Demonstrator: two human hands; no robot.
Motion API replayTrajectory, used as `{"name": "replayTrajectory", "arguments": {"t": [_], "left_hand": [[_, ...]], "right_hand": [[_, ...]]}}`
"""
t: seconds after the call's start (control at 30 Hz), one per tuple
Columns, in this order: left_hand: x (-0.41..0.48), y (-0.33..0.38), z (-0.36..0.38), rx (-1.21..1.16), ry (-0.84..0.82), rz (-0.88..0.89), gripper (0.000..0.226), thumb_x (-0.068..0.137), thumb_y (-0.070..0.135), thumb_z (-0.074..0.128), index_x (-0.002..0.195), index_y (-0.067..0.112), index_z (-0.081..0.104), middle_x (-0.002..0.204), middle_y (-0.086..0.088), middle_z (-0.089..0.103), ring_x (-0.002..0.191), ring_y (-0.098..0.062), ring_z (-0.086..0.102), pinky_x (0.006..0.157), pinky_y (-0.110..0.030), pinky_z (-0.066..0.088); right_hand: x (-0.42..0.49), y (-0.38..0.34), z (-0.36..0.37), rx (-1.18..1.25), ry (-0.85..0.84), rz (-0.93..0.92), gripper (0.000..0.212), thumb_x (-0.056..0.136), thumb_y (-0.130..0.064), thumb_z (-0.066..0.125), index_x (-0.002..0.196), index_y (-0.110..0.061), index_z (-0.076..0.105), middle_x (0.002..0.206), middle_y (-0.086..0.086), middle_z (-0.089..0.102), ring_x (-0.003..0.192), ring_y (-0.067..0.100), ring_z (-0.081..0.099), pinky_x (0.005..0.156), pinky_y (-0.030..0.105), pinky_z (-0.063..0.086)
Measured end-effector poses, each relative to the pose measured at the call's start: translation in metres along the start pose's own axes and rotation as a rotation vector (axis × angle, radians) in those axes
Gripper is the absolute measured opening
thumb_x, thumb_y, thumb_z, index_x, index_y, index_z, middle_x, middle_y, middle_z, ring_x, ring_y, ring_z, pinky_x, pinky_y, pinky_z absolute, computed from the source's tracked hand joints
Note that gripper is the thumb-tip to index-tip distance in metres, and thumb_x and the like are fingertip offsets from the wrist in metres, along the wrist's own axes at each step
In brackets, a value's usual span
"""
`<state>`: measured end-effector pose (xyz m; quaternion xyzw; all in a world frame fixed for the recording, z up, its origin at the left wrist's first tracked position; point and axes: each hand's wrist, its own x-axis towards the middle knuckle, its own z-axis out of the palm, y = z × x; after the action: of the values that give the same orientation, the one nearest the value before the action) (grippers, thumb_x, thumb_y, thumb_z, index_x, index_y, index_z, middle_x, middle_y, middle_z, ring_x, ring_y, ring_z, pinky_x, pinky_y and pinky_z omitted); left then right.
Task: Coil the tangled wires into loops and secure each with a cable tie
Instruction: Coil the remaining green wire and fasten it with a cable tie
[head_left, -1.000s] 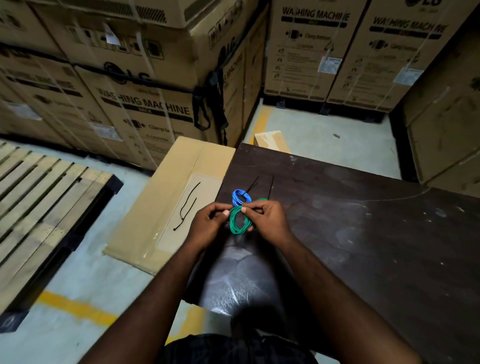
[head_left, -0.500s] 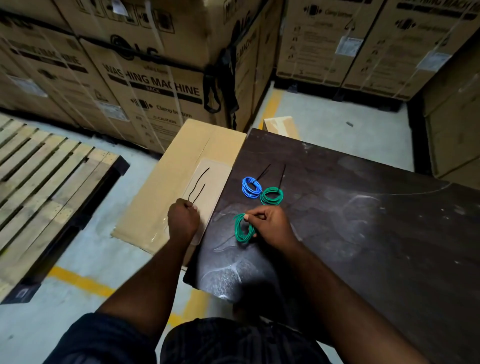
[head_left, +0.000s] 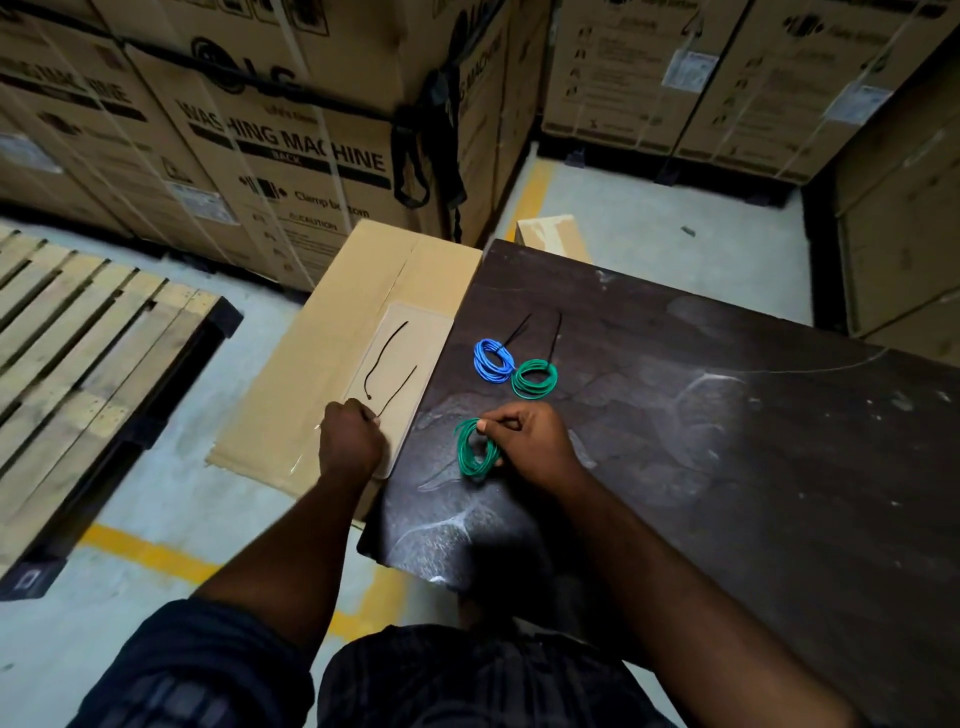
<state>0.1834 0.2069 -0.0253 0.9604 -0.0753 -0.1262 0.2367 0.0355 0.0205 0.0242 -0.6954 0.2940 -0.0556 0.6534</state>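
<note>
My right hand (head_left: 527, 441) pinches a loose green wire coil (head_left: 474, 453) against the dark table (head_left: 701, 457) near its left edge. Farther back on the table lie a blue coil (head_left: 492, 361) and a second green coil (head_left: 534, 379), each with a black cable tie tail sticking out. My left hand (head_left: 349, 441) rests, fingers closed, on the cardboard box (head_left: 322, 374) beside the table, at the near end of a black cable tie (head_left: 397, 389). A second black tie (head_left: 383, 353) lies beside it. Whether the fingers hold the tie is hidden.
Stacked washing machine cartons (head_left: 291, 156) stand behind the box and along the back and right. A wooden pallet (head_left: 78, 364) lies on the floor at left. Yellow floor lines (head_left: 150, 553) run below the table's near corner.
My left hand left the green coil and moved left onto the cardboard box by the cable ties. My right hand drew the coil nearer. The view tilted down.
</note>
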Motion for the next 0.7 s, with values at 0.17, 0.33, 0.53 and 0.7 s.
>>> {"name": "replayTrajectory", "arguments": {"t": [0.17,0.33,0.53,0.7], "left_hand": [[-0.006,-0.007,0.004,0.084,0.011,0.109,0.01,0.087,0.016,0.057,0.09,0.007,0.06,0.098,-0.018,0.055,0.089,-0.038,0.057,0.078,-0.042,0.046],[-0.02,0.018,-0.001,-0.176,-0.019,0.238,0.002,0.089,0.016,0.056,0.087,0.016,0.057,0.084,-0.005,0.067,0.079,-0.026,0.062,0.067,-0.026,0.038],[-0.044,0.069,-0.017,-0.347,-0.032,0.43,0.003,0.084,0.022,0.063,0.082,0.024,0.064,0.079,0.008,0.066,0.075,-0.01,0.059,0.068,-0.023,0.039],[-0.06,0.113,-0.032,-0.463,-0.053,0.566,0.006,0.082,0.015,0.069,0.085,0.021,0.07,0.084,0.01,0.068,0.078,-0.005,0.062,0.073,-0.019,0.047]], "right_hand": [[0.002,-0.001,0.0,0.033,0.017,-0.006,0.005,0.084,-0.005,0.068,0.088,-0.004,0.071,0.072,0.01,0.069,0.057,0.019,0.058,0.041,0.023,0.049],[0.008,0.001,-0.006,0.032,0.069,-0.01,0.006,0.084,-0.006,0.068,0.087,-0.008,0.072,0.065,-0.002,0.069,0.048,0.012,0.056,0.044,0.028,0.051],[0.013,-0.008,-0.04,0.052,0.215,-0.012,0.009,0.085,-0.006,0.067,0.092,-0.006,0.073,0.073,0.005,0.07,0.047,0.006,0.057,0.041,0.025,0.05],[0.013,-0.017,-0.072,0.106,0.32,-0.026,0.012,0.086,0.0,0.064,0.096,0.006,0.069,0.08,0.013,0.069,0.045,0.001,0.059,0.037,0.018,0.046]]}}
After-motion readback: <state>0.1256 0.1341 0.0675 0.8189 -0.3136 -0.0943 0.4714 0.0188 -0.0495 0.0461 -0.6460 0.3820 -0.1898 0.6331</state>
